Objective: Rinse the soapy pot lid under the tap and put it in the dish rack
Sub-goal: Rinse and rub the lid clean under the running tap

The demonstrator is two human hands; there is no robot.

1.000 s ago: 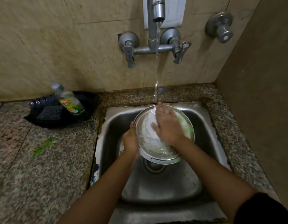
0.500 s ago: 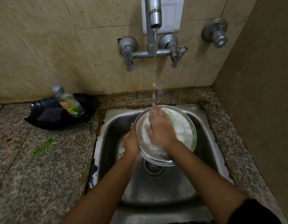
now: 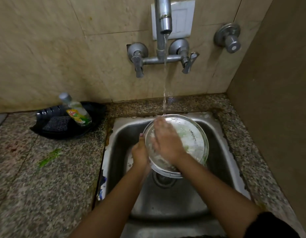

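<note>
Head view: the round glass pot lid (image 3: pixel 191 140), metal-rimmed and foam-streaked, is held tilted over the steel sink (image 3: pixel 222 152), its face turned up toward the tap (image 3: pixel 163 16). Its left rim is gripped by the left hand (image 3: pixel 140 152); the right hand (image 3: pixel 167 143) is laid flat, released, on the wet surface.

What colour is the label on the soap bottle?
Yellow and green with red lettering on the soap bottle; the head view, the only one, shows it.
</note>
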